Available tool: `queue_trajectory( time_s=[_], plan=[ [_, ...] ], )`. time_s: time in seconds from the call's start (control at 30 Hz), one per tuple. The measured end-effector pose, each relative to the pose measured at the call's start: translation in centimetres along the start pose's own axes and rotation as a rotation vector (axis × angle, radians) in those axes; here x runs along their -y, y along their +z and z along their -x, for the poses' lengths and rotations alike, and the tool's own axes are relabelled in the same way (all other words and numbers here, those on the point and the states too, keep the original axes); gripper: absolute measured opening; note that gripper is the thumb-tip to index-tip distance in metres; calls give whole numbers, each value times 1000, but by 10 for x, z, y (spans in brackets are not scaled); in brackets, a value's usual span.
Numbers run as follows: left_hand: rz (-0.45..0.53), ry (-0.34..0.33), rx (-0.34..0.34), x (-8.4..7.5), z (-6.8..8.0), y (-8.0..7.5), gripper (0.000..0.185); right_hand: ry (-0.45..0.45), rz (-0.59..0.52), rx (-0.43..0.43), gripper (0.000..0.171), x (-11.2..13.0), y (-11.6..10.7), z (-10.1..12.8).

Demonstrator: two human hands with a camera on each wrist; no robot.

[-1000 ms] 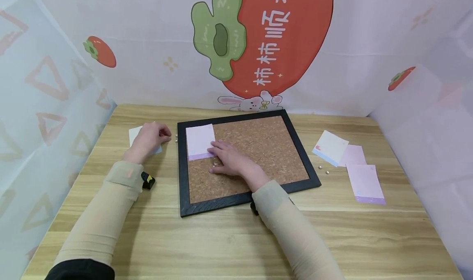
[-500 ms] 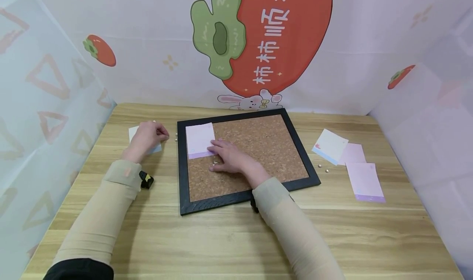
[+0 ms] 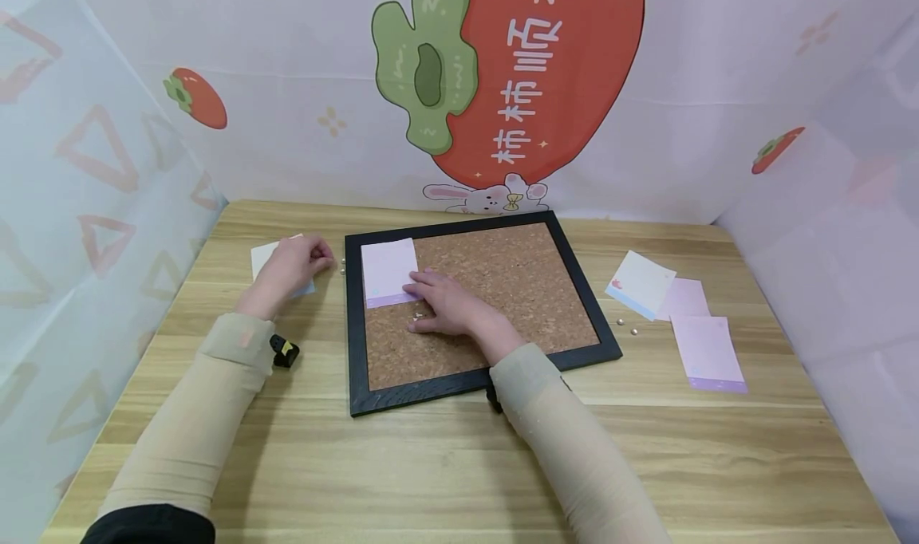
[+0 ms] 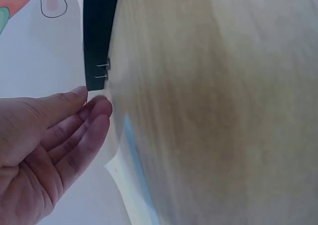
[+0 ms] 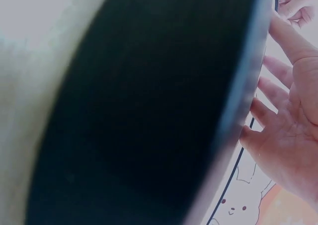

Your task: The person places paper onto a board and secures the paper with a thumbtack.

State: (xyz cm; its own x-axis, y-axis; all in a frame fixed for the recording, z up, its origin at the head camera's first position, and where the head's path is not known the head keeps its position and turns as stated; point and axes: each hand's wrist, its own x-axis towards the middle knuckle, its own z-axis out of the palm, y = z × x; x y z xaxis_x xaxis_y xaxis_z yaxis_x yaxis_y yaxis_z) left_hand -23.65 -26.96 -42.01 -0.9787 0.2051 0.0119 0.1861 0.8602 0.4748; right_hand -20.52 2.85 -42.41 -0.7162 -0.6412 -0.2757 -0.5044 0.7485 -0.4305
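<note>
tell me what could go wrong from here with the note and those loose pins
1. The right hand only presses flat on the pink note on the cork board; it could slide askew before it is pinned.
2. A loose pin lies on the cork right beside those fingers and might prick them.
3. The left hand reaches for small pins near the frame edge; a nudge could roll them away across the table.

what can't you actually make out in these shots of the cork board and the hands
- Head view: the paper under the left hand is mostly covered by that hand.
- Head view: the pins by the cork board are too small to tell their shape.
- Right wrist view: the board's black frame fills the picture, blurred; the pink note is out of view.
- Left wrist view: the table is smeared.
</note>
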Motion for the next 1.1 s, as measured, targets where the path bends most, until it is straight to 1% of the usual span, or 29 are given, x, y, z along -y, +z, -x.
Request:
queue_trajectory(
  time_s=[0.1, 0.2, 0.33, 0.47, 0.73, 0.83, 0.93, 1.1],
  plan=[
    [21, -1, 34, -3, 0, -1, 11, 0, -3, -1, 69, 0, 0, 0],
    [43, 12, 50, -6, -2, -1, 13, 2, -4, -2, 69, -1, 1, 0],
    [78, 34, 46, -7, -3, 1, 16, 4, 2, 0, 70, -1, 1, 0],
    [107, 41, 39, -8, -4, 2, 15, 9, 5, 2, 70, -1, 2, -1],
    [82, 60, 37, -11, -6, 5, 16, 1, 9, -4, 70, -1, 2, 0],
    [122, 55, 49, -14, -8, 6, 17, 2, 10, -4, 70, -1, 2, -1],
    [141, 53, 52, -17, -9, 9, 19, 5, 9, -3, 70, -1, 2, -1],
    [78, 71, 34, -20, -11, 12, 19, 10, 2, -1, 70, 0, 2, -1]
  ],
)
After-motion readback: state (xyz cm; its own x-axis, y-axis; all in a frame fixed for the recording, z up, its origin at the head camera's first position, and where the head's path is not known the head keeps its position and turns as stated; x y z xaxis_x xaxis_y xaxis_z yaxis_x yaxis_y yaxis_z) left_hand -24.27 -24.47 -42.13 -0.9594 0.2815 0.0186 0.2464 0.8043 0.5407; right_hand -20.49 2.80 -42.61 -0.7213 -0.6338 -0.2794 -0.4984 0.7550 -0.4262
